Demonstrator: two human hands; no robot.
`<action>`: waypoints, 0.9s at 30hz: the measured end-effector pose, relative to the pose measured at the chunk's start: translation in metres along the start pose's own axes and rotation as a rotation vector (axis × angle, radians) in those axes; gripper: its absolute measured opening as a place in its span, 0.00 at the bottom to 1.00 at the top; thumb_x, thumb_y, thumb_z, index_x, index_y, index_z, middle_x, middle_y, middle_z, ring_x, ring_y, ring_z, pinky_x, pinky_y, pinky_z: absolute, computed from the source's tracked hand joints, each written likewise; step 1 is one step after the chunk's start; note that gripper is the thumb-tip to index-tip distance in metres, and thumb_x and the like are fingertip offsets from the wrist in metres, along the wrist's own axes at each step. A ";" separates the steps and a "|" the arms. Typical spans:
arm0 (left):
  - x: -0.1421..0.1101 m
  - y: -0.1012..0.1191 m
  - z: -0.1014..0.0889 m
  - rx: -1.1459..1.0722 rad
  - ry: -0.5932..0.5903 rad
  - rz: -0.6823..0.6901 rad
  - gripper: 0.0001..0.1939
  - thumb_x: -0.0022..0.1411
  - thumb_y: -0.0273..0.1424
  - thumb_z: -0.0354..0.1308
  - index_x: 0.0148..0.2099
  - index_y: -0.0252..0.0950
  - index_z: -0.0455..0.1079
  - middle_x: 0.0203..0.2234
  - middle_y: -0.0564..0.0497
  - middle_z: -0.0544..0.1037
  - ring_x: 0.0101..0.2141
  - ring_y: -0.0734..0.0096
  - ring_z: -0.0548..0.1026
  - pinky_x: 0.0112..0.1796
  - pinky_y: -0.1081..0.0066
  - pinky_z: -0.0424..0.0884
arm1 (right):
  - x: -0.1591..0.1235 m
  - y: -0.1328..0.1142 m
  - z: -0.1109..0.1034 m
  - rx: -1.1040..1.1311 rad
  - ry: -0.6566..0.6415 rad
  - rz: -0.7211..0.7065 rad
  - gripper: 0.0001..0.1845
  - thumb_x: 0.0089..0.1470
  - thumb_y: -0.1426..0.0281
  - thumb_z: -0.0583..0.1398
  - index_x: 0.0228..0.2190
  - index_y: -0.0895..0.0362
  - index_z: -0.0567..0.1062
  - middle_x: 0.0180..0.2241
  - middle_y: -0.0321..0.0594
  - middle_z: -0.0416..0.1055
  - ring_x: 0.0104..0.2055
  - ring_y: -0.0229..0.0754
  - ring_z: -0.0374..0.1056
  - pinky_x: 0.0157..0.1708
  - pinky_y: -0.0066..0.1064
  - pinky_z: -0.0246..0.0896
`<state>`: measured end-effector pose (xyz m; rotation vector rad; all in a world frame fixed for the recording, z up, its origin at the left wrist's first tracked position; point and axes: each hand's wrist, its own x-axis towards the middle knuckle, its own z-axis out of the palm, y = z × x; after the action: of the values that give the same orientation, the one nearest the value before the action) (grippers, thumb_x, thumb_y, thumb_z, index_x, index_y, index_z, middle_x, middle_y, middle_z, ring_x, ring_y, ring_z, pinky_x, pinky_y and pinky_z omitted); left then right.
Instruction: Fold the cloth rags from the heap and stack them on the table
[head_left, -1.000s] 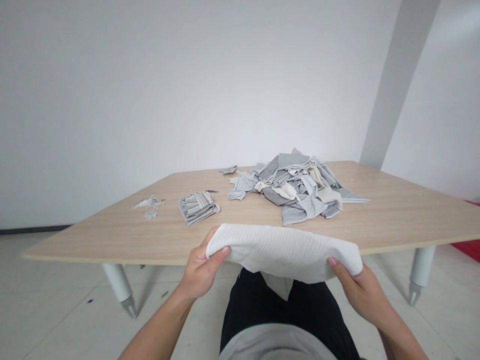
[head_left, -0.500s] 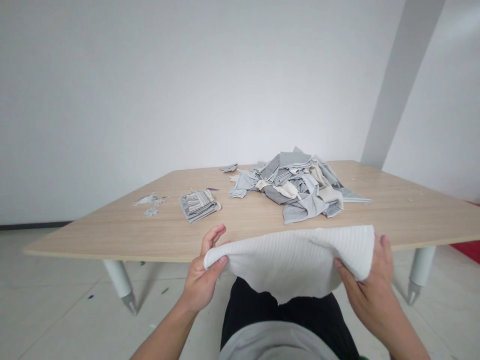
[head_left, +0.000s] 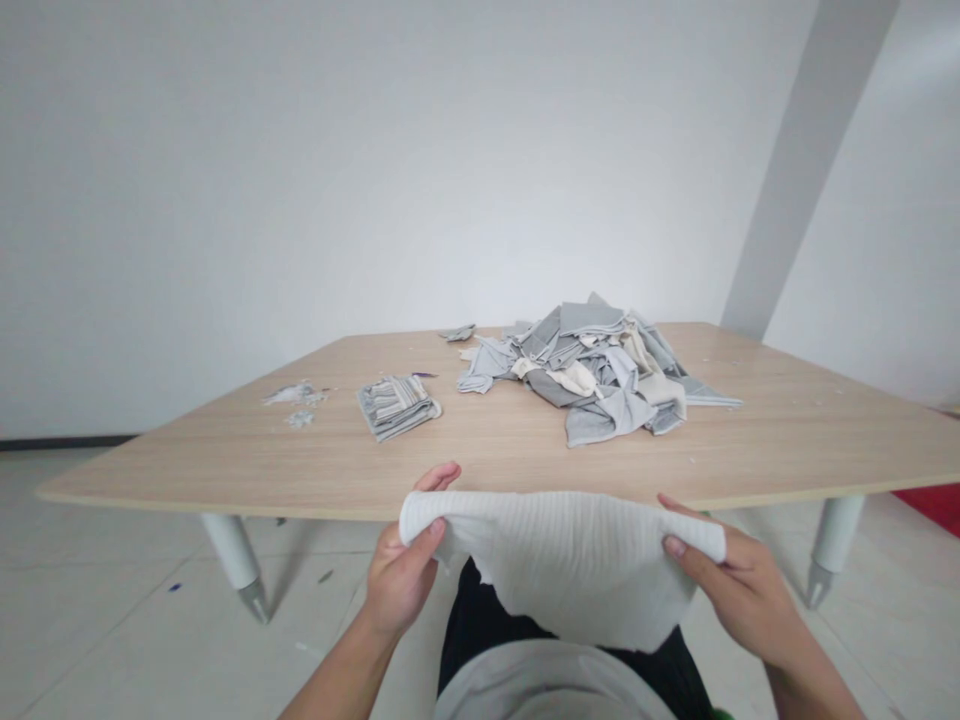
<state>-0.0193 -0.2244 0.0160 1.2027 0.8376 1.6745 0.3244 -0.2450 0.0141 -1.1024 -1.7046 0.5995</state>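
A white ribbed piece of cloth [head_left: 570, 560] is stretched between my two hands, over my lap and just in front of the table's near edge. My left hand [head_left: 405, 565] pinches its left end, thumb on top. On the other side, my right hand [head_left: 739, 575] grips the right end between thumb and fingers. The upper edge runs nearly straight from hand to hand, while the lower part hangs loose in a curve.
On the wooden table [head_left: 495, 460] lies a heap of grey and beige cloth pieces [head_left: 600, 370]. Left of it are a stack of folded striped cloths [head_left: 397, 405], a small purple item [head_left: 424, 375] and white scraps [head_left: 296, 395]. A small grey cloth [head_left: 459, 333] lies farther back.
My right hand has come down and slightly left, and the cloth's right end has dropped with it. The upper edge is now more level; my left hand has barely moved.
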 end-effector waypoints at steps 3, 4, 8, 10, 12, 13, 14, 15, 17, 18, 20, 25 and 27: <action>0.000 -0.002 -0.007 0.043 -0.055 -0.064 0.18 0.54 0.34 0.63 0.48 0.35 0.75 0.57 0.42 0.67 0.57 0.52 0.63 0.54 0.63 0.61 | 0.004 0.012 -0.002 0.133 -0.154 0.106 0.13 0.53 0.62 0.61 0.26 0.57 0.79 0.27 0.38 0.75 0.30 0.45 0.70 0.31 0.33 0.67; 0.000 -0.003 -0.009 0.057 -0.089 -0.094 0.17 0.54 0.33 0.63 0.46 0.35 0.76 0.57 0.42 0.67 0.55 0.52 0.65 0.53 0.64 0.63 | 0.006 0.016 -0.002 0.170 -0.187 0.121 0.14 0.53 0.61 0.61 0.24 0.57 0.79 0.25 0.37 0.74 0.28 0.44 0.69 0.29 0.32 0.67; 0.000 -0.007 -0.015 0.035 -0.255 -0.275 0.21 0.52 0.33 0.64 0.49 0.34 0.74 0.50 0.41 0.73 0.44 0.56 0.73 0.44 0.66 0.68 | 0.011 0.020 0.001 0.283 -0.212 0.157 0.13 0.52 0.62 0.61 0.31 0.58 0.80 0.29 0.39 0.77 0.32 0.46 0.71 0.34 0.34 0.68; -0.001 -0.009 -0.016 -0.017 -0.323 -0.356 0.24 0.52 0.34 0.64 0.52 0.34 0.72 0.46 0.41 0.76 0.43 0.54 0.74 0.44 0.64 0.69 | 0.011 0.017 0.003 0.306 -0.236 0.159 0.15 0.53 0.63 0.61 0.39 0.58 0.79 0.35 0.41 0.77 0.37 0.49 0.72 0.38 0.38 0.68; -0.003 -0.013 -0.016 -0.060 -0.370 -0.394 0.27 0.50 0.35 0.65 0.53 0.33 0.72 0.44 0.41 0.77 0.45 0.51 0.74 0.47 0.61 0.67 | 0.012 0.012 0.005 0.291 -0.277 0.143 0.18 0.53 0.64 0.61 0.45 0.56 0.77 0.41 0.43 0.76 0.41 0.50 0.71 0.43 0.42 0.67; -0.004 -0.015 -0.017 -0.070 -0.384 -0.398 0.28 0.50 0.36 0.66 0.53 0.33 0.72 0.44 0.40 0.77 0.46 0.50 0.73 0.48 0.60 0.66 | 0.012 0.010 0.005 0.273 -0.295 0.130 0.20 0.52 0.65 0.62 0.47 0.56 0.76 0.44 0.43 0.75 0.43 0.51 0.70 0.47 0.44 0.65; -0.005 -0.017 -0.017 -0.072 -0.389 -0.396 0.28 0.49 0.37 0.66 0.53 0.33 0.72 0.43 0.40 0.78 0.46 0.49 0.73 0.49 0.58 0.66 | 0.012 0.008 0.006 0.253 -0.309 0.118 0.20 0.51 0.66 0.63 0.47 0.55 0.75 0.45 0.44 0.75 0.45 0.52 0.70 0.50 0.45 0.62; -0.006 -0.019 -0.018 -0.068 -0.384 -0.389 0.28 0.50 0.38 0.66 0.53 0.33 0.72 0.43 0.40 0.78 0.47 0.48 0.73 0.50 0.57 0.65 | 0.013 0.006 0.007 0.238 -0.316 0.110 0.20 0.50 0.67 0.63 0.47 0.55 0.76 0.46 0.44 0.74 0.47 0.53 0.68 0.52 0.47 0.59; -0.006 -0.023 -0.021 -0.050 -0.351 -0.382 0.26 0.52 0.41 0.63 0.52 0.32 0.73 0.41 0.39 0.79 0.47 0.48 0.73 0.50 0.57 0.65 | 0.013 0.006 0.009 0.231 -0.294 0.108 0.18 0.50 0.66 0.64 0.44 0.55 0.77 0.45 0.44 0.75 0.49 0.54 0.67 0.54 0.49 0.57; -0.005 -0.024 -0.023 -0.036 -0.325 -0.383 0.25 0.55 0.42 0.61 0.51 0.32 0.74 0.41 0.39 0.79 0.47 0.48 0.73 0.50 0.57 0.65 | 0.014 0.007 0.010 0.240 -0.271 0.114 0.17 0.50 0.65 0.63 0.43 0.56 0.78 0.44 0.44 0.75 0.49 0.55 0.68 0.54 0.49 0.57; -0.003 -0.024 -0.027 0.021 -0.259 -0.376 0.23 0.59 0.44 0.56 0.49 0.33 0.75 0.40 0.40 0.79 0.48 0.51 0.73 0.50 0.58 0.65 | 0.015 0.011 0.013 0.267 -0.222 0.135 0.17 0.53 0.62 0.61 0.43 0.56 0.78 0.43 0.43 0.76 0.46 0.54 0.70 0.49 0.47 0.63; 0.011 -0.015 -0.034 0.245 -0.101 -0.296 0.20 0.58 0.46 0.56 0.40 0.36 0.78 0.36 0.44 0.81 0.43 0.54 0.76 0.40 0.65 0.71 | 0.028 0.019 0.021 0.277 -0.190 0.134 0.20 0.55 0.59 0.58 0.44 0.57 0.77 0.39 0.42 0.77 0.40 0.50 0.72 0.43 0.42 0.67; 0.023 -0.008 -0.032 0.288 -0.038 -0.263 0.21 0.55 0.47 0.59 0.39 0.34 0.78 0.34 0.43 0.81 0.38 0.54 0.77 0.35 0.66 0.71 | 0.042 0.021 0.023 0.271 -0.178 0.104 0.20 0.55 0.58 0.58 0.44 0.57 0.77 0.39 0.42 0.77 0.39 0.49 0.71 0.44 0.42 0.66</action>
<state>-0.0511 -0.2013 0.0077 1.2499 1.1884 1.3464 0.3075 -0.1960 0.0075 -0.9700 -1.6626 0.9895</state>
